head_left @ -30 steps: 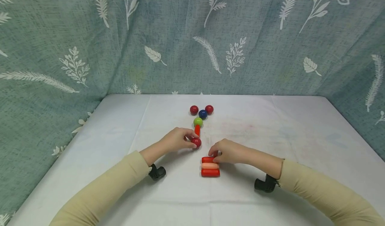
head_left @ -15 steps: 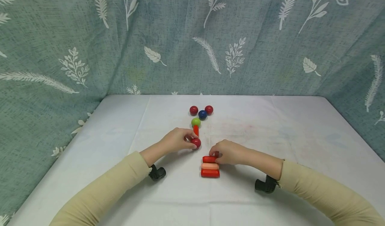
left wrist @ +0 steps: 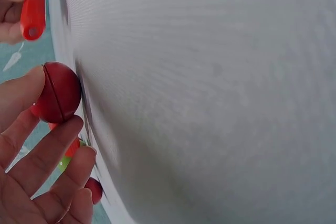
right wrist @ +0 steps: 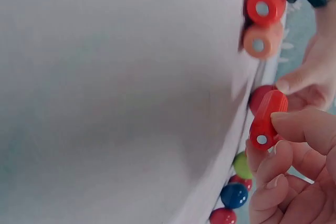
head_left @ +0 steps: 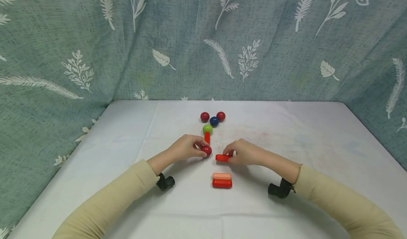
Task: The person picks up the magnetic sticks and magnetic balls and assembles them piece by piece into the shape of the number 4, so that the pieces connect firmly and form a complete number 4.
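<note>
My left hand pinches a glossy red ball between thumb and fingers, close to the table. A red rod runs from that ball to a lime green ball behind it. My right hand pinches another red rod by its right part, the left end pointing at the red ball with a small gap. In the right wrist view, this held rod shows a grey round end. Nearer me lie a peach rod and a red rod, side by side.
At the back, a dark blue ball sits between two red balls, one to its left and one to its right. A white cloth covers the table. A green leaf-patterned curtain hangs behind.
My right hand has lifted the farthest rod away from the peach one and brought it forward, nearer the red ball. The green ball and its rod swung slightly left. My left hand hardly moved.
</note>
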The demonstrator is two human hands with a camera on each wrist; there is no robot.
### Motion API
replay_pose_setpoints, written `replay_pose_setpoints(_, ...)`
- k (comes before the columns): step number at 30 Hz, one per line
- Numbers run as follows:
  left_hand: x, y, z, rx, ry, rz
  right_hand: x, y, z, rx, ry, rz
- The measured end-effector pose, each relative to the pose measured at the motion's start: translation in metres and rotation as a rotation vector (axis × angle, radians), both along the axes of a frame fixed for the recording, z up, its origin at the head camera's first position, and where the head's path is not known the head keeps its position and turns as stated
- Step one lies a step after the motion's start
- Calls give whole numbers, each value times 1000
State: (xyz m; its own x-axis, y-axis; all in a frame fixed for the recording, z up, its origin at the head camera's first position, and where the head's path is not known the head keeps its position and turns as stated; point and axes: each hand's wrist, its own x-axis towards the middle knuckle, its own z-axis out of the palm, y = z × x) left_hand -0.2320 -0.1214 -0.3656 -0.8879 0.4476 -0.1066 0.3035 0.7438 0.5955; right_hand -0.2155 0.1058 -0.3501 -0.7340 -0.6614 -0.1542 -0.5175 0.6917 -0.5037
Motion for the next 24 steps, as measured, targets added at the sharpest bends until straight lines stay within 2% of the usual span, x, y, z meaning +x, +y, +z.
replay_pose_setpoints(9,0,1,1,17,-9,-8,-15,-1,1,-13,54,19)
replay_pose_setpoints(17,-3,0,-1,20,-33,-2,-25,-4,4,0,41,25)
replay_pose_setpoints(24,-4,0,-1,22,-34,-6,-28,-9,3,-1,15,8)
